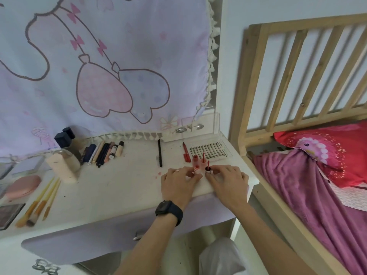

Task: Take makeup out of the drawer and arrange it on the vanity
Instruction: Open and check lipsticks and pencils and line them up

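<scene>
Both hands sit at the right front of the white vanity top (111, 187). My left hand (178, 181), with a black watch on its wrist, pinches a small coral lip tube (197, 168) standing upright. My right hand (228, 181) pinches a dark red lip tube (208, 169) beside it. Two more pink and red lip tubes (199, 160) stand just behind them. A red pen-like stick (186, 152) and a black pencil (159, 153) lie behind the hands. The lilac drawer front (83, 241) with its metal knob is below the top.
A lash tray (210, 150) and clear acrylic stand (198, 128) lie at the back right. Pencils and tubes (105, 151), dark-capped bottles (65, 137), a cream bottle (61, 167), brushes (41, 203) and a pink case (23, 187) fill the left. A wooden bed (297, 96) stands right.
</scene>
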